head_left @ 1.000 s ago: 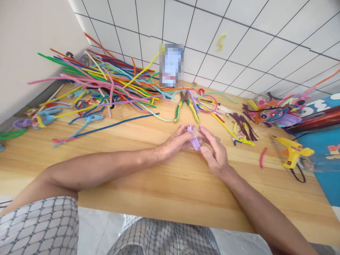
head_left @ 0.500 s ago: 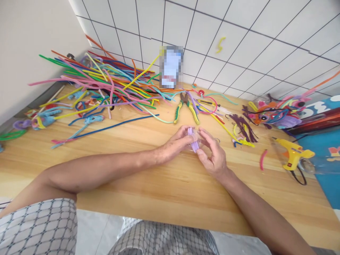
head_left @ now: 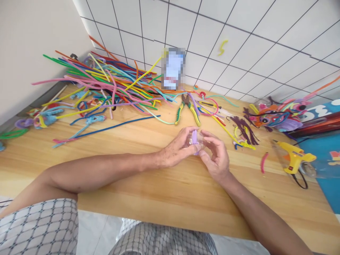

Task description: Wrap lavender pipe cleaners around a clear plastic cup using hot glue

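strip (head_left: 194,136) between left hand (head_left: 178,148) and right hand (head_left: 217,158), left thumb (head_left: 191,150) across.

Between the fingers (head_left: 216,142), a clear, glossy, plastic-looking ball (head_left: 199,142) sits with a matt, soft-looking lilac pipe cleaner (head_left: 194,136). Beneath them, the wooden tabletop (head_left: 148,191) is smooth with a faint sheen. Just beyond them, pliers (head_left: 185,102) combine dull metal and smooth, plastic-looking grips; well to their right, the hot glue gun (head_left: 295,157) is smooth plastic.
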A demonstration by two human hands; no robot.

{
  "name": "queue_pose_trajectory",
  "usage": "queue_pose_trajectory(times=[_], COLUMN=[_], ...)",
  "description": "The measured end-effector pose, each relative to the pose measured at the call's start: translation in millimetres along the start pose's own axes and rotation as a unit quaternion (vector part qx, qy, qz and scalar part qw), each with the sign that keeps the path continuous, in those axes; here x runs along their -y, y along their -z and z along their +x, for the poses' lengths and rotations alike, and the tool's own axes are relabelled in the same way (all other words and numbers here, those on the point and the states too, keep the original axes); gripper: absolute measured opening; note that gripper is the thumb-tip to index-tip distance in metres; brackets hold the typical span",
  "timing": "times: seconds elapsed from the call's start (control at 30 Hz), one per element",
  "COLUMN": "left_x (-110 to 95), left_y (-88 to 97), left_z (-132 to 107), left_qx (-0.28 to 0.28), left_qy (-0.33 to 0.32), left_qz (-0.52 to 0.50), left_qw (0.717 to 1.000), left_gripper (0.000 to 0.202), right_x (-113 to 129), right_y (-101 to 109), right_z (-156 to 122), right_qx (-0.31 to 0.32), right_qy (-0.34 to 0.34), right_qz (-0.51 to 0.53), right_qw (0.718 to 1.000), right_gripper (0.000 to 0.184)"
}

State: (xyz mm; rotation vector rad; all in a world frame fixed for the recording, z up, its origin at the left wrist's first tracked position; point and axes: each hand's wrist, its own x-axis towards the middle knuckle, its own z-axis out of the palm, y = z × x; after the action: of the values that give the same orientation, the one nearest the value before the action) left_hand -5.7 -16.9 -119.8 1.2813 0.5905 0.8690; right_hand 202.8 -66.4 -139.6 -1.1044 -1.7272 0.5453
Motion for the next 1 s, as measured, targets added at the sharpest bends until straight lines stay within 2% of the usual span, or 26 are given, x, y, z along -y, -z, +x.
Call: queue_pose_trajectory(times=[0.47, 0.67, 1.0], left_x=[6.2, 9.9, 6.7], left_y=[4.6, 3.5, 5.7], left_z=[0.6, 1.5, 1.2], left_qx=[0.030, 0.021, 0.027], left_qy=[-0.049, -0.081, -0.090], left_qz=[0.115, 0.133, 0.148], left_qw=[0.992, 0.988, 0.985], left_gripper=[0.057, 0.057, 0.056], right_x=[-0.4, -0.4, -0.4], right_y=[-2.5, -3.8, -3.4], right_z=[-0.8, -1.9, -2.2], right_qx=[-0.012, -0.018, -0.018], right_qy=[0.004, 0.018, 0.018], right_qz=[0.031, 0.035, 0.035], right_qw=[0.999, 0.999, 0.999], right_gripper=[0.042, 0.046, 0.047])
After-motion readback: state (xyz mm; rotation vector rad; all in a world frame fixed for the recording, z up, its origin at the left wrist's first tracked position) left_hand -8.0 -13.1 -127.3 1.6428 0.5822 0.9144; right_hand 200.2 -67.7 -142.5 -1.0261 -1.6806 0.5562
